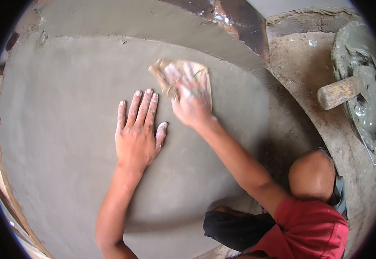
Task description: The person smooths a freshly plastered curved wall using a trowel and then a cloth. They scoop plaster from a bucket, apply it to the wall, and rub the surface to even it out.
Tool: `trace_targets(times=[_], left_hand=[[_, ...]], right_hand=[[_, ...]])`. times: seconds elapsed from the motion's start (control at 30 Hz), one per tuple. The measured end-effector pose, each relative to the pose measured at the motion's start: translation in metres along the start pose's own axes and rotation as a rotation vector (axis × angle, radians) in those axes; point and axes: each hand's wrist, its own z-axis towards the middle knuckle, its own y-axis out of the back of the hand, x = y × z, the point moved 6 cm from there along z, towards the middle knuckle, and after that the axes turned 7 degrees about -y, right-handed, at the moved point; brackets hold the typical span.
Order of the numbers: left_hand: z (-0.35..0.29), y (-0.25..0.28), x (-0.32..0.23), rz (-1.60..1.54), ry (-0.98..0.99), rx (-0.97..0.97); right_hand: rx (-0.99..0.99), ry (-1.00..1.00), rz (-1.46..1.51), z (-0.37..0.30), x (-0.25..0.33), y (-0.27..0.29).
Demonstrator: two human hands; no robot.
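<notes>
My left hand [138, 138] lies flat on a smooth grey cement surface [67, 129], fingers stretched out and thumb apart, holding nothing. Ahead and to its right, my right hand [193, 97] presses a crumpled tan cloth [205, 75] against the same surface. The cloth sticks out around the fingers on both sides. Motion blurs this hand a little, and pale wet cement coats its fingers. Grey smears also mark the fingertips of my left hand.
At the right, a round container [341, 47] holds wet grey mortar, with a worn wooden tool handle [339, 93] jutting over its rim. Rough ground [298, 56] lies beside the curved cement edge. Dark, paint-spotted boards [244, 21] stand at the back. A wooden edge [2, 164] borders the left.
</notes>
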Motion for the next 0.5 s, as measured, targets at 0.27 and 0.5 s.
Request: trace_targets(times=[0.27,0.5], left_hand=[[0.004,0.001,0.005,0.011,0.012,-0.057],[0.001,0.003,0.009,0.012,0.027,-0.041]], right_hand=[[-0.053,-0.439,0.030,-0.024,-0.055,0.022],[-0.200,-0.101,-0.030,0.013,-0.024,0.002]])
